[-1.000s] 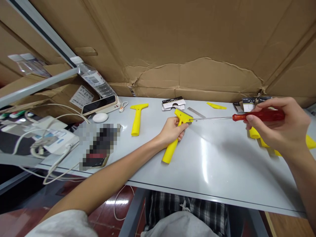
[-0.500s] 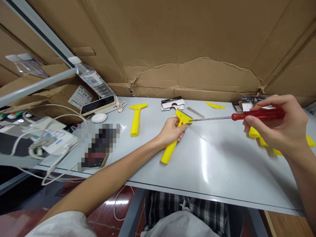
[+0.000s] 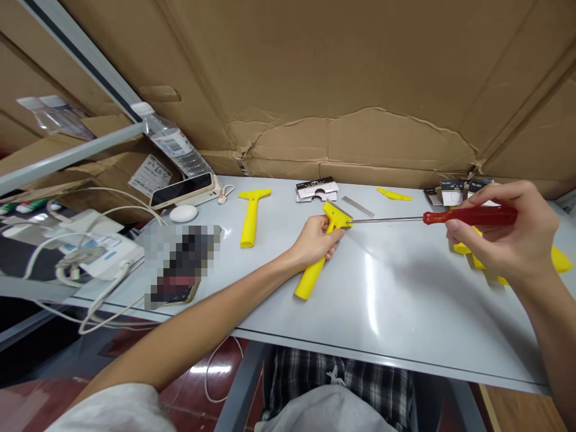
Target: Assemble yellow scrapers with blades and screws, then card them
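Observation:
My left hand is closed around the neck of a yellow scraper, its wide head turned up and to the right. In my right hand is a screwdriver with a clear red handle, held level. Its long shaft points left, and the tip meets the right end of the scraper's head. A loose metal blade lies just behind the head. Farther back and to the right rests a small yellow clamp piece. Another yellow scraper lies left of my left hand.
Black-and-white cards lie at the back. More cards and several yellow parts are at the right, partly behind my hand. On the left are a phone, a white oval object, cables and a water bottle. Cardboard walls the back.
The screwdriver tip stays at the scraper's head. My right hand's fingers have shifted slightly on the handle, and the whole view has drifted a little.

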Tool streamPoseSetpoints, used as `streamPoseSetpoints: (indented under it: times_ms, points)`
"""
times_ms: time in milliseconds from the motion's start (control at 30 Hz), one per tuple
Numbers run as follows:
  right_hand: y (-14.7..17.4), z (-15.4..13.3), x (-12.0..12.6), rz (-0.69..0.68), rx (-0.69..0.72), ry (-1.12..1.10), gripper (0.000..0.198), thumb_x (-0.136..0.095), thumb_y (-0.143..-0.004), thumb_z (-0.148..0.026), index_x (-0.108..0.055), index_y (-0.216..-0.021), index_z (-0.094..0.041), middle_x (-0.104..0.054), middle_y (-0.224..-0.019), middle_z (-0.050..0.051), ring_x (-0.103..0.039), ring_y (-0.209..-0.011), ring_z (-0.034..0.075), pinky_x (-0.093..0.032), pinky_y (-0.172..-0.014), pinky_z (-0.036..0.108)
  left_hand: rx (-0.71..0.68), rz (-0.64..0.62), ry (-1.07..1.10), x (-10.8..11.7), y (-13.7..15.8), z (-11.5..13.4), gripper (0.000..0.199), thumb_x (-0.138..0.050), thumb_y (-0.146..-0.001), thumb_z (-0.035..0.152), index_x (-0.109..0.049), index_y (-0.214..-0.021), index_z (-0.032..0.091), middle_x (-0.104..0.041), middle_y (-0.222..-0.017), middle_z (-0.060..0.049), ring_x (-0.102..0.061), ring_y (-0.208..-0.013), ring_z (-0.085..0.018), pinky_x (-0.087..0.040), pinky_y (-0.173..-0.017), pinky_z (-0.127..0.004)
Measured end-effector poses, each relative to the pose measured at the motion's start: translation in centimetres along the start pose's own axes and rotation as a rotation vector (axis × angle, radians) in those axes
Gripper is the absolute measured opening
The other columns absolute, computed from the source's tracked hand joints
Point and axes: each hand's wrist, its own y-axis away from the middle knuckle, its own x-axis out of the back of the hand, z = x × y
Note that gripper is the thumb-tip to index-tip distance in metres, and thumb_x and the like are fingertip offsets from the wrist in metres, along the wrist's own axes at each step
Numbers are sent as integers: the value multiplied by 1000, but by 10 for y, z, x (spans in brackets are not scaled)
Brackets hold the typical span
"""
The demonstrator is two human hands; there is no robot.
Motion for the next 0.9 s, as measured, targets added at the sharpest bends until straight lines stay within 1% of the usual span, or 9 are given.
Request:
streamPoseSetpoints:
  times_ms: [67,100,200,367,500,633,700,833,900]
  points:
    - [0,0,1,-29,12,-32,52,-89,-64,-26,-55,-103,-14,-63,-98,3,-71,-76,13,-63,-64,20,-4,0,1,0,0,0,19,-67,-90,16,-51,-81,19,-50,-51,8,-43,-37,-5,-34,-38,-19]
    - [0,-1,1,-48,2,-42,53,-88,-65,-24,-55,-104,-14,-63,-99,3,-71,-74,13,-63,-62,21,-11,-3,2,1,0,0,18,-66,-91,16,-51,-81,19,-50,-51,8,-43,-37,-5,-34,-38,-19]
    - [0,-3,2,-69,-30,-31,48,-87,-70,-22,-55,-104,-13,-64,-92,2,-69,-65,14,-60,-55,18,-23,-1,3,0,0,0,21,-65,-90,15,-49,-78,19,-49,-50,7,-42,-36,-5,-33,-37,-19]
    - [0,-5,2,-25,16,35,41,-87,-73,-27,-61,-100,-12,-66,-79,2,-68,-62,13,-57,-54,15,-18,13,-4,-1,2,1,22,-67,-90,14,-50,-76,19,-49,-50,7,-43,-36,-5,-33,-37,-19]
    - [0,-6,2,-48,-42,61,38,-85,-76,-35,-59,-94,-12,-67,-77,2,-67,-59,12,-56,-52,15,-13,25,13,-2,2,3,20,-68,-89,14,-52,-78,18,-49,-50,7,-43,-36,-6,-34,-37,-20]
    - [0,-4,3,-63,-73,52,37,-84,-77,-34,-59,-92,-12,-66,-73,2,-66,-58,11,-55,-53,13,-9,18,14,-2,2,3,18,-67,-90,15,-53,-80,18,-49,-49,7,-43,-36,-6,-34,-37,-20]
    - [0,-1,4,-65,-56,68,37,-84,-77,-34,-60,-93,-12,-67,-78,2,-67,-62,10,-55,-56,13,-2,15,13,-2,2,3,16,-66,-90,15,-53,-81,18,-49,-49,7,-43,-36,-7,-34,-37,-20]
    - [-3,2,4,-50,50,57,44,-86,-71,-32,-62,-102,-15,-69,-102,6,-71,-92,12,-61,-79,20,-5,9,39,0,-1,1,18,-65,-90,16,-52,-78,19,-48,-48,7,-41,-37,-6,-33,-38,-20]
    - [-5,2,3,-41,105,18,44,-86,-69,-28,-61,-103,-15,-67,-105,5,-69,-100,13,-61,-87,24,0,10,90,1,-3,-1,17,-66,-90,17,-53,-79,19,-47,-48,7,-39,-37,-6,-33,-38,-19]
